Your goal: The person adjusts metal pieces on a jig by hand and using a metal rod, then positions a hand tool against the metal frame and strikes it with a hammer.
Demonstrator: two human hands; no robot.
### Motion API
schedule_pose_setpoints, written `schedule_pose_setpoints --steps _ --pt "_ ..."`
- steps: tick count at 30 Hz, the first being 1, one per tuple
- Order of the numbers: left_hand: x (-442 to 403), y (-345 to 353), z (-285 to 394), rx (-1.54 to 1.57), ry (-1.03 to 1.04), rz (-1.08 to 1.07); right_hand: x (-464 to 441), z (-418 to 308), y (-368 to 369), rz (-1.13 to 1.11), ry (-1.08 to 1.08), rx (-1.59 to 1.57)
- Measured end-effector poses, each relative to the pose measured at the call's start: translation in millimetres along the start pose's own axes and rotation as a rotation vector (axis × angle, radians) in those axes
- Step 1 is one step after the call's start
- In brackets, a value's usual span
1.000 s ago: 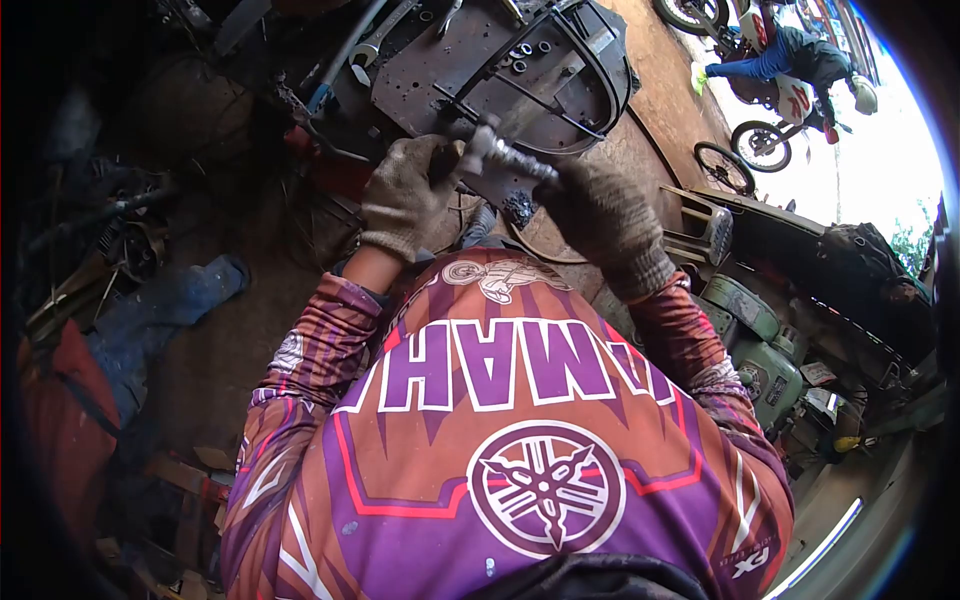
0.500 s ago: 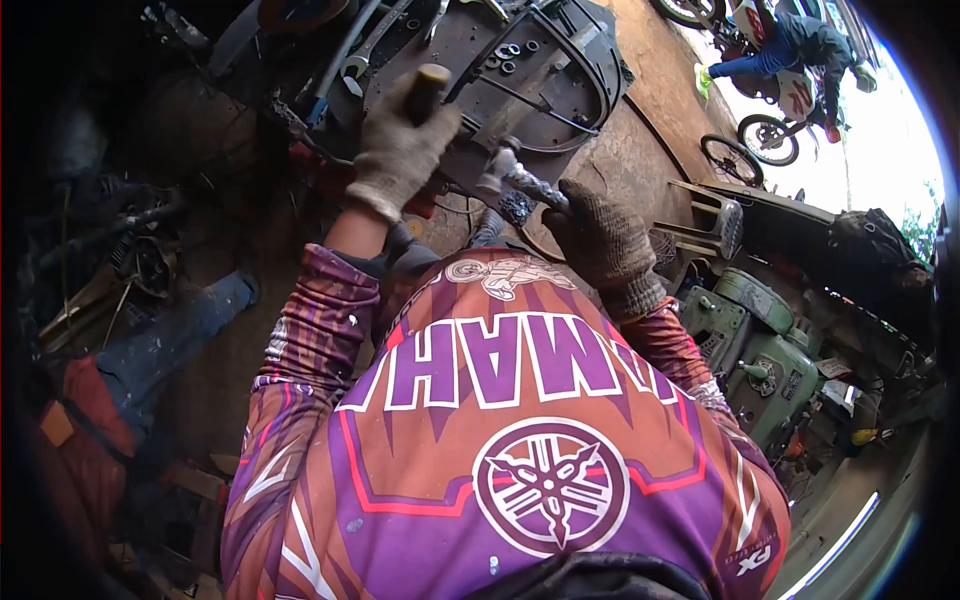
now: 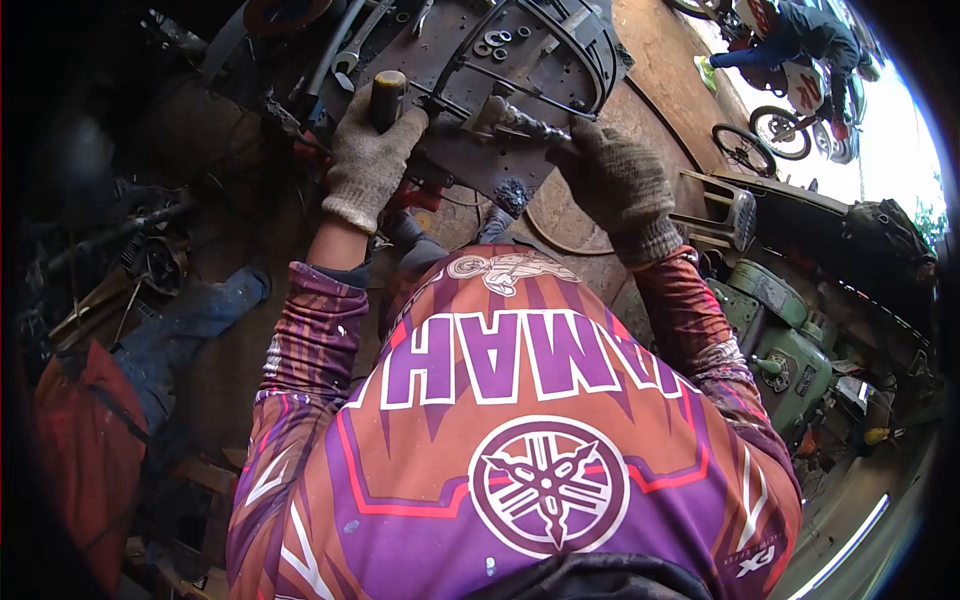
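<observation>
A work glove covers my left hand (image 3: 372,165), its fingers wrapped around a dark cylinder with a yellowish end (image 3: 388,98); I cannot make out exactly what it is. My right hand (image 3: 622,185), also gloved, grips a hammer (image 3: 530,124) by its rough, wrapped-looking handle. The hammer head points left, over the dark metal table (image 3: 430,150) and close to a frame of bent black metal bars (image 3: 540,98). Whether the head touches the frame I cannot tell.
Several metal rings (image 3: 492,46) and a spanner (image 3: 360,40) lie on the table. A green machine (image 3: 790,360) stands at right, near a plastic stool (image 3: 735,220). Another person (image 3: 815,40) is beside motorbikes at the upper right; a person's jeans leg (image 3: 195,325) shows at left.
The hammer has moved up and away from my body, nearer the bent frame. My left hand has shifted slightly left with the dark cylinder still in it.
</observation>
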State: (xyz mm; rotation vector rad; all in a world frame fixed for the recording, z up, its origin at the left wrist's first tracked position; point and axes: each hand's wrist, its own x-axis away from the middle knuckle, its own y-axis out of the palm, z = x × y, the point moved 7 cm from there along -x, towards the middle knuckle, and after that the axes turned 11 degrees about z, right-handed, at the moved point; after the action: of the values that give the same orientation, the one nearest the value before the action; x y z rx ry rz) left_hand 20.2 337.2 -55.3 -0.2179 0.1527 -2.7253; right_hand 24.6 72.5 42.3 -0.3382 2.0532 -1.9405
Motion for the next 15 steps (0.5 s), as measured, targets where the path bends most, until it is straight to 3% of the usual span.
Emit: schedule_pose_setpoints --steps 6,8,9,10,13,15 --pt "0.3 -4.4 3.5 -0.079 -0.015 0.059 14.1 -17.1 0.8 -0.053 -0.172 0.018" --pt "0.0 -1.6 9.2 -0.129 -0.008 0.078 11.3 -9.3 1.1 0.086 -0.13 -0.054" --pt "0.3 4.0 2.3 0.089 -0.169 0.024 8.1 -11.2 -4.6 0.161 -0.108 -0.094" --pt "1.3 11.3 -2.9 0.308 -0.328 -0.034 10.3 -13.7 -2.7 0.015 -0.116 -0.103" --pt "-4.6 17.6 -9.3 0.463 -0.482 -0.061 6.7 -19.7 -15.5 -0.039 -0.043 -0.013" --pt "-4.7 19.4 -6.7 0.491 -0.502 -0.061 7.9 -0.6 -1.9 0.068 -0.017 -0.015"
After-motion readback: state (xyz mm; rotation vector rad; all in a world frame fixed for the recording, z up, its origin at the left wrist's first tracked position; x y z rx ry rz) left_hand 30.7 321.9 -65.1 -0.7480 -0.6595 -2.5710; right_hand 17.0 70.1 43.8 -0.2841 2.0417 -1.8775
